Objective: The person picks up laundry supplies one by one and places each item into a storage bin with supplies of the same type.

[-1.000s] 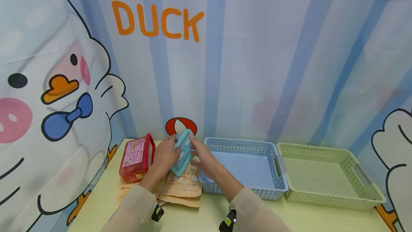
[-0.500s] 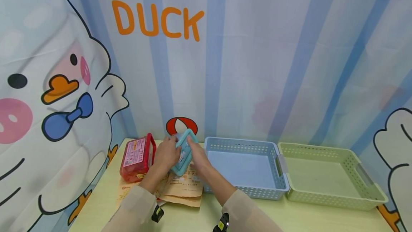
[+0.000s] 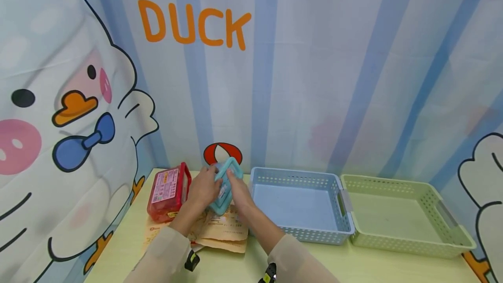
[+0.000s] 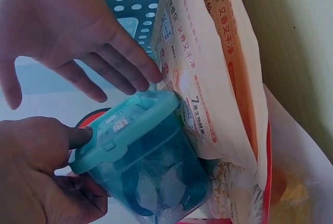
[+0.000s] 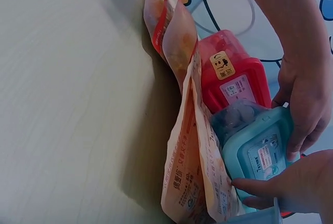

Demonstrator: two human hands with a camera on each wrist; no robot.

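A teal lidded plastic tub [image 3: 223,195] with white packets inside tilts beside the pouches. My left hand [image 3: 202,187] grips it at the far-left edge. In the left wrist view, my left thumb [image 4: 79,137] presses on the lid [image 4: 125,122]. My right hand [image 3: 240,192] reaches in from the right, fingers mostly straight, with fingertips at the lid's near edge. The right wrist view shows my right hand [image 5: 296,185] overlapping the lid's corner, and my left hand [image 5: 307,99] along its other side. Printed paper pouches [image 4: 208,78] stand against the tub.
A red clear-sided tub [image 3: 167,195] with a pink label lies left of my left hand. A blue basket [image 3: 298,235] stands to the right, and a green basket [image 3: 408,246] adjoins it. A duck-printed curtain [image 3: 314,77] hangs behind the table [image 3: 220,270].
My right hand has moved left and onto the lid of the teal tub, its thumb now over the top. The tub turns slightly, while my left hand keeps its grip.
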